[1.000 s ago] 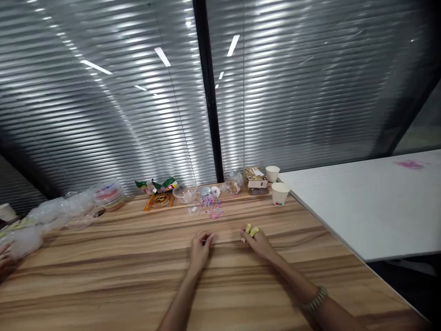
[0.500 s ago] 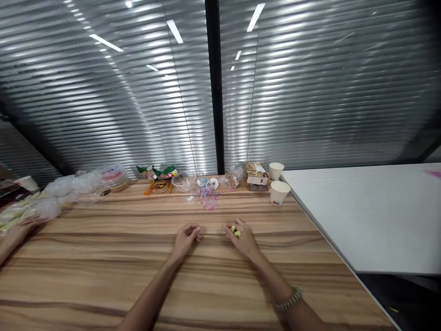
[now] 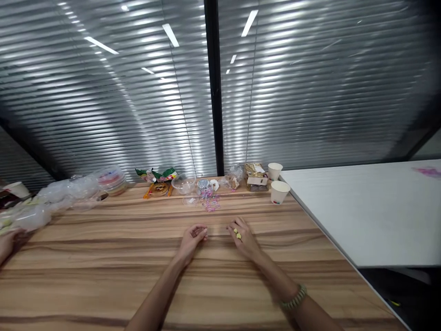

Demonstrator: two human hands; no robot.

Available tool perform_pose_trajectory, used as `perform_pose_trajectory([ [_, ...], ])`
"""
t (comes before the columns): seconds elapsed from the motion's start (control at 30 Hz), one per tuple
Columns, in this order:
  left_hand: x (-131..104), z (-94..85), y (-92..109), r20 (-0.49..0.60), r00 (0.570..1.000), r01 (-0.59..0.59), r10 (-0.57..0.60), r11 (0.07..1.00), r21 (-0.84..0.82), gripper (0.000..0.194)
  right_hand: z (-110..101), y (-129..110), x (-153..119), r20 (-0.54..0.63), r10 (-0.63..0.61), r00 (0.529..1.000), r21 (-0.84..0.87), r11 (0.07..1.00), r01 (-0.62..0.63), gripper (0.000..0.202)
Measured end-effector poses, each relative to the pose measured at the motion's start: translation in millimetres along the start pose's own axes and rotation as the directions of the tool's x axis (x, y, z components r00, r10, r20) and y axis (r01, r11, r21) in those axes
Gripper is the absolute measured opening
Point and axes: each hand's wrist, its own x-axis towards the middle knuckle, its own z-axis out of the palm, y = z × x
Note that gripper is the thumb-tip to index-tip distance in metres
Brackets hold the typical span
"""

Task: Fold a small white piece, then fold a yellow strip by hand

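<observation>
Between the two hands, just bare wooden table. Right hand resting knuckles-up, fingers curled loosely round a few small yellow bits that peek out between them; too small to tell what exactly, maybe clips or little pegs, bright yellow, a couple of pieces bunched together. Left hand also down on the wood, fingers bent in toward the thumb like a light pinch, but can't tell if anything is actually in there. Hands close together, not touching.

Looks like a sorting or fiddling step with tiny pieces, mid-way at a guess. Next move probably calls for fine fingertip work: passing a yellow piece across to the left hand without dropping it, since small stuff like that slips easily.

Further out beyond the hands: a scatter of pink clips, a clear plastic bowl, snack wrappers, two paper cups. Off to the far left, someone else's hand near crumpled clear plastic bags. Right of the hands, a white table butted up against the wooden one.
</observation>
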Motion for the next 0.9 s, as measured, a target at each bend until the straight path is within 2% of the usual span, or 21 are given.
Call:
perform_pose_trajectory([
  [0.07, 0, 2.6, -1, -0.002, 1.0, -0.011, 0.011, 1.0, 0.013, 0.036, 3, 0, -1, 0.036, -0.051, 0.998, 0.045, 0.998, 0.049, 0.027],
  [0.2, -3, 12.7, -3, 0.004, 0.999, -0.048, 0.048, 0.999, -0.026, 0.034, 8, -6, -4, 0.115, -0.111, 0.987, 0.048, 0.993, 0.106, 0.048],
  [0.37, -9, 24.1, -7, 0.087, 0.992, -0.092, 0.095, 0.995, -0.044, 0.028, 15, -18, -6, 0.222, -0.125, 0.967, -0.022, 0.991, 0.133, 0.033],
  [0.63, -6, 21.2, -12, 0.147, 0.987, -0.054, 0.058, 0.998, -0.033, 0.025, 16, -11, -7, 0.183, -0.166, 0.969, -0.091, 0.979, 0.184, 0.021],
  [0.9, -11, 27.0, -3, 0.127, 0.992, -0.022, 0.025, 0.999, -0.028, 0.033, 11, -11, -10, 0.279, -0.152, 0.948, -0.137, 0.971, 0.196, 0.021],
])
